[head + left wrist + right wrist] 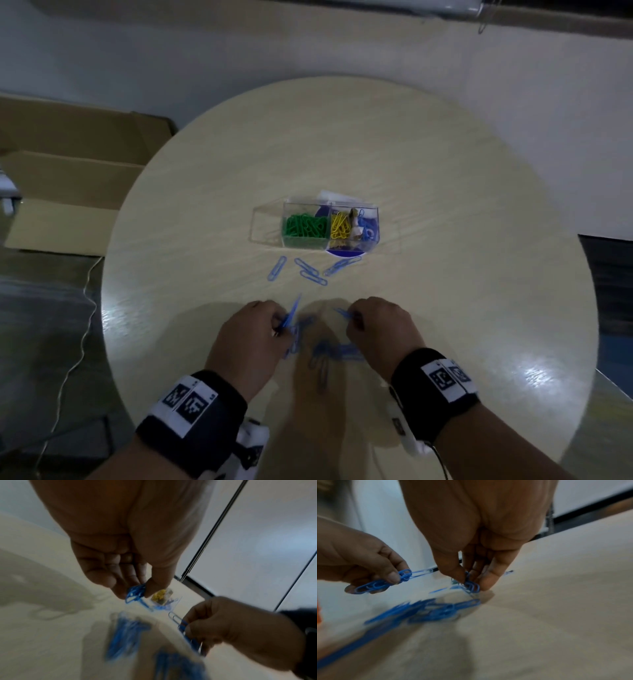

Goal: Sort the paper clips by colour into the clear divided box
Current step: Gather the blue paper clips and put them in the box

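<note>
The clear divided box stands mid-table, with green clips in its left compartment, yellow clips in the middle and blue ones at the right. My left hand pinches a bunch of blue clips near the table's front. My right hand pinches blue clips too, fingertips close to the tabletop. Between and below the hands lies a blurred heap of blue clips. Several loose blue clips lie just in front of the box.
The round pale wooden table has its front edge near my wrists. Flattened cardboard boxes lie on the floor to the left, with a thin cable beside them. A white wall runs behind the table.
</note>
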Demonstrator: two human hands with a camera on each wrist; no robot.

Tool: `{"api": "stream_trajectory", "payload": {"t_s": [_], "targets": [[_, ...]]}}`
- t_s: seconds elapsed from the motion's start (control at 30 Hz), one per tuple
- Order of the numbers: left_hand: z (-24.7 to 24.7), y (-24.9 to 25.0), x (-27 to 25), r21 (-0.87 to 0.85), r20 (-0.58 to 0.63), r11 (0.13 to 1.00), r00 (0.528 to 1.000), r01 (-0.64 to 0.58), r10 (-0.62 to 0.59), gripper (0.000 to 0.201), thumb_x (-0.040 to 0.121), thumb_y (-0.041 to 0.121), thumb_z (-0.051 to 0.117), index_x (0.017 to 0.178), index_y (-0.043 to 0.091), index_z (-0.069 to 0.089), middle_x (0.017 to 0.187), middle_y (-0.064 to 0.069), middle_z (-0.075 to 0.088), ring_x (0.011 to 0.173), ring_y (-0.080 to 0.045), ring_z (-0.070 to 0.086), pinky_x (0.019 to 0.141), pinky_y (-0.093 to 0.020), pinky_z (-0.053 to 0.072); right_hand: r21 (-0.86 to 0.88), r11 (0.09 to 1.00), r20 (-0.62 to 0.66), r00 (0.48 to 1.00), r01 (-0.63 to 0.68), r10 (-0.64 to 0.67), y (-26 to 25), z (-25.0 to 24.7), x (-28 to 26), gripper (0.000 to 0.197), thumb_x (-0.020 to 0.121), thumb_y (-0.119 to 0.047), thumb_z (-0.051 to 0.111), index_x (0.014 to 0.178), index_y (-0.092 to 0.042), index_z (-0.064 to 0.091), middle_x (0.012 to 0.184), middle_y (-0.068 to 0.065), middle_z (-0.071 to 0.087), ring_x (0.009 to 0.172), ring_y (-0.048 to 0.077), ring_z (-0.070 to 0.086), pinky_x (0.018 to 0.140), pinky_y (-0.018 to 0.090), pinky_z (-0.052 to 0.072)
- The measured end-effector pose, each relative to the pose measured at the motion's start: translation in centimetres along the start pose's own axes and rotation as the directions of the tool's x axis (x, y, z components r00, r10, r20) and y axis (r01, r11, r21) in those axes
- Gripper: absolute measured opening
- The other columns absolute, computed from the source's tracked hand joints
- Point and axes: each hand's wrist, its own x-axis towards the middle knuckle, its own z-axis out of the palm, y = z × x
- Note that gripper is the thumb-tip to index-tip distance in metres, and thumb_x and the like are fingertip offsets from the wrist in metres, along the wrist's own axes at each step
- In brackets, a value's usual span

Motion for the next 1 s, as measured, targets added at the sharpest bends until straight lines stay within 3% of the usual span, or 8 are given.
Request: {"api": "stream_trajectory", "payload": {"t_s": [0.13, 0.3, 0.47, 0.53, 0.63, 0.8, 0.93, 1.0], "targets": [[-1.3, 5.0, 3.9, -0.209, -0.075, 0.976, 0.996, -0.066, 0.051, 0.013, 0.074, 0.02, 0.074, 0.081, 0.027, 0.065, 0.074, 0.009, 0.066, 0.07, -0.012, 0.062, 0.069, -0.027, 0.05, 0.168, 0.977, -0.109, 0.982, -0.132, 0.152, 2.5, -2.5, -0.5, 0.014, 0.071, -0.028, 0.063, 0.082, -0.022, 0.07, 0.078, 0.004, 0.071, 0.077, 0.029, 0.065, 0.065, 0.033, 0.049], [-1.0, 10.7, 10.0, -0.219, -0.147, 0.963, 0.981, -0.157, 0.126, 0.009, 0.077, 0.021, 0.073, 0.085, 0.019, 0.069, 0.071, 0.008, 0.064, 0.069, -0.014, 0.063, 0.064, -0.022, 0.045, 0.281, 0.944, -0.237, 0.94, -0.174, 0.245, 5.0, -4.9, -0.1, 0.011, 0.07, -0.025, 0.071, 0.08, -0.027, 0.071, 0.075, -0.002, 0.073, 0.072, 0.022, 0.068, 0.065, 0.035, 0.054], [1.6, 12.7, 14.4, -0.16, -0.078, 0.978, 0.99, -0.133, 0.122, 0.017, 0.08, 0.022, 0.07, 0.092, 0.009, 0.069, 0.086, -0.007, 0.068, 0.08, -0.026, 0.064, 0.076, -0.039, 0.055, 0.319, 0.937, -0.324, 0.913, -0.144, 0.25, 6.3, -6.5, 0.3, 0.011, 0.071, -0.018, 0.073, 0.079, -0.025, 0.073, 0.071, -0.006, 0.07, 0.067, 0.014, 0.066, 0.062, 0.027, 0.051], [2.2, 12.8, 14.8, -0.139, -0.055, 0.981, 0.99, -0.136, 0.129, 0.027, 0.084, 0.028, 0.068, 0.097, 0.004, 0.068, 0.091, -0.013, 0.068, 0.085, -0.03, 0.064, 0.078, -0.043, 0.054, 0.346, 0.927, -0.324, 0.91, -0.142, 0.26, 6.6, -6.9, 0.7, 0.01, 0.072, -0.018, 0.073, 0.078, -0.025, 0.073, 0.068, -0.006, 0.069, 0.065, 0.013, 0.065, 0.061, 0.025, 0.049], [1.7, 12.3, 14.4, -0.226, -0.174, 0.961, 0.977, -0.161, 0.123, 0.025, 0.093, 0.025, 0.056, 0.103, 0.008, 0.07, 0.1, -0.012, 0.071, 0.088, -0.028, 0.067, 0.081, -0.042, 0.056, 0.379, 0.915, -0.302, 0.916, -0.137, 0.263, 6.5, -7.5, 1.5, 0.007, 0.073, -0.019, 0.072, 0.078, -0.025, 0.072, 0.067, -0.005, 0.07, 0.065, 0.013, 0.065, 0.062, 0.027, 0.05], [-1.0, 9.5, 12.0, -0.275, -0.322, 0.95, 0.945, -0.148, 0.054, 0.021, 0.097, 0.028, 0.053, 0.109, 0.021, 0.068, 0.105, 0.003, 0.067, 0.09, -0.01, 0.062, 0.083, -0.026, 0.05, 0.387, 0.915, -0.299, 0.923, -0.116, 0.243, 4.4, -8.9, 5.3, 0.006, 0.073, -0.022, 0.069, 0.078, -0.021, 0.071, 0.066, -0.003, 0.07, 0.067, 0.012, 0.064, 0.064, 0.026, 0.049], [-1.4, 6.2, 10.4, -0.333, -0.322, 0.94, 0.946, -0.081, -0.032, 0.017, 0.095, 0.03, 0.056, 0.105, 0.024, 0.068, 0.1, 0.004, 0.068, 0.081, -0.015, 0.066, 0.079, -0.036, 0.056, 0.294, 0.945, -0.25, 0.943, -0.143, 0.22, 2.6, -9.3, 9.5, 0.009, 0.074, -0.026, 0.066, 0.075, -0.017, 0.069, 0.071, 0.0, 0.07, 0.074, 0.018, 0.064, 0.065, 0.026, 0.048], [-1.3, 5.2, 9.6, -0.35, -0.313, 0.935, 0.948, -0.055, -0.061, 0.017, 0.095, 0.03, 0.057, 0.107, 0.025, 0.068, 0.098, 0.004, 0.067, 0.079, -0.015, 0.066, 0.078, -0.037, 0.056, 0.237, 0.961, -0.211, 0.958, -0.144, 0.196, 2.1, -9.2, 10.9, 0.014, 0.077, -0.027, 0.064, 0.085, -0.018, 0.071, 0.085, 0.004, 0.072, 0.086, 0.024, 0.064, 0.074, 0.029, 0.05]]}}
